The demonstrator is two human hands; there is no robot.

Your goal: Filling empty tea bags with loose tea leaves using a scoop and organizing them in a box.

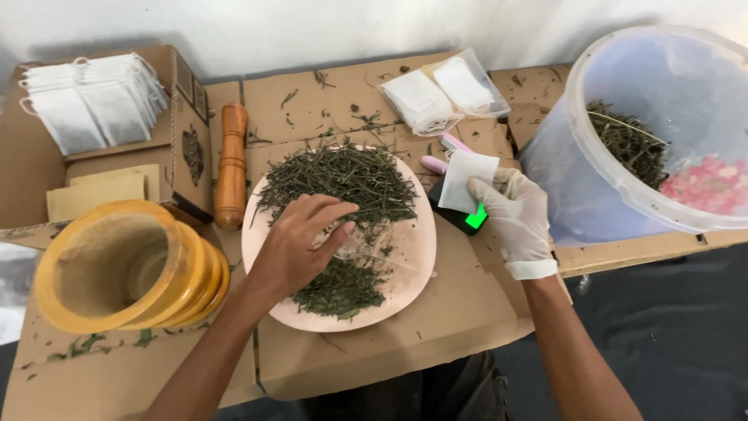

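Far left: a stack of white filter bags (92, 100) lying on top of an open cardboard box (181, 132), with a yellow wooden mortar (125, 265) tipped on its side just below. Beside the box, a brown wooden pestle (231, 165) lying lengthwise on the flattened cardboard sheet (436, 320). Next, in the middle, a round pinkish plate (409, 269) heaped with dried green leaves (347, 178). Over the plate, the bare left hand (300, 245), fingers curled and drawn together, tips pressed down into the leaves, pinching at a small clump. Behind the plate, a clear packet of more white bags (442, 92). Right of the plate, the white-gloved right hand (516, 218), thumb and fingers pinching one small empty filter bag (466, 181) by its lower edge, held upright above a dark scale with a green lit display (467, 221); a pink pen-like stick (434, 164) just behind. Far right: a large translucent plastic bucket (580, 179) tilted toward the viewer, holding dried herbs (633, 148) and pink petals (707, 183).
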